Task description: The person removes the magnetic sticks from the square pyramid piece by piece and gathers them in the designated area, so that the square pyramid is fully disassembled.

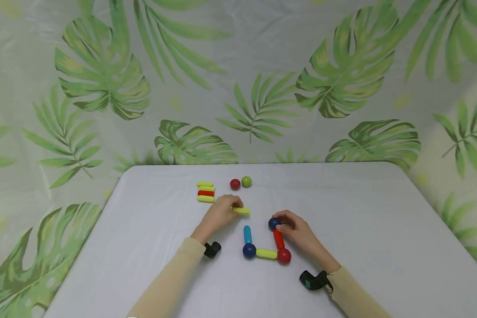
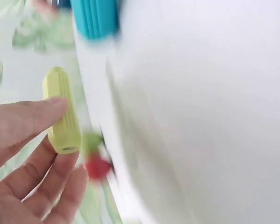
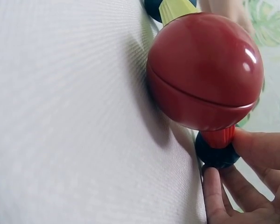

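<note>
Between its thumb and fingers my left hand (image 1: 224, 211) pinches a yellow ribbed rod (image 2: 62, 112), held just above the table. My right hand (image 1: 298, 227) grips a dark blue ball (image 1: 274, 224) at the far end of a red rod (image 1: 278, 239). That rod runs down to a red ball (image 1: 284, 256), which a yellow rod (image 1: 266, 253) joins to another dark blue ball (image 1: 249, 251). From this second blue ball a light blue rod (image 1: 247, 234) points away from me. Together these pieces form a U shape lying on the table.
Behind my left hand lie several loose rods, yellow ones and a red rod (image 1: 206, 193) side by side. A loose red ball (image 1: 235, 184) and a green ball (image 1: 246, 181) sit near the back of the white table (image 1: 342, 198). A leaf-patterned cloth (image 1: 254, 110) hangs behind.
</note>
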`<action>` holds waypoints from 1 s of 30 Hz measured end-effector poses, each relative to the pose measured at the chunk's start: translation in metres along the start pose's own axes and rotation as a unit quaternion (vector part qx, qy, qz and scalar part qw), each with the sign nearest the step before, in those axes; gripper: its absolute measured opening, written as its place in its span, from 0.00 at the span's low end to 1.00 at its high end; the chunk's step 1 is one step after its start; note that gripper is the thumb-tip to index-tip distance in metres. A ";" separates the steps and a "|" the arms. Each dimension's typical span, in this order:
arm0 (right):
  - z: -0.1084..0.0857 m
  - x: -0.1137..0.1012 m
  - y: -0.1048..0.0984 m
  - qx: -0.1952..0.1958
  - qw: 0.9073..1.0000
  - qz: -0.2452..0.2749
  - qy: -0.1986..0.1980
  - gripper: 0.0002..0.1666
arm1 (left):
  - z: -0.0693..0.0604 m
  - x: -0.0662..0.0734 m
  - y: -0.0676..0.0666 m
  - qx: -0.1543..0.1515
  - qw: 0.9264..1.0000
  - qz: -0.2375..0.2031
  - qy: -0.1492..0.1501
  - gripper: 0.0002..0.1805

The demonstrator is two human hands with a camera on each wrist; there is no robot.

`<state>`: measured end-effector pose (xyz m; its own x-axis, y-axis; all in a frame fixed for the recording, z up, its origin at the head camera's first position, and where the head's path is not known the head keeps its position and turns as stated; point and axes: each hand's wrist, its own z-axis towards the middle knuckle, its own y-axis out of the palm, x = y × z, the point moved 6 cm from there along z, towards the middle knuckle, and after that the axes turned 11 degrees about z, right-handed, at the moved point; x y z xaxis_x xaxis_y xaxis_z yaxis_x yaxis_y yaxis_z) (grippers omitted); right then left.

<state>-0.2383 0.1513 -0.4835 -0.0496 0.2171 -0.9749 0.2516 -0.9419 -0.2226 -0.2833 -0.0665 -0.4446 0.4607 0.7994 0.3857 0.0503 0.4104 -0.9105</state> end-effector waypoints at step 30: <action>0.002 0.002 0.001 0.005 1.000 -0.014 0.002 0.16 | -0.028 0.004 0.019 -0.188 0.962 -0.173 0.093 0.17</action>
<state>-0.2399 0.1502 -0.4856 -0.0532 0.2433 -0.9685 0.2398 -0.9384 -0.2489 -0.2559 -0.0681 -0.4644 0.5079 0.5357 0.6746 0.5304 0.4226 -0.7349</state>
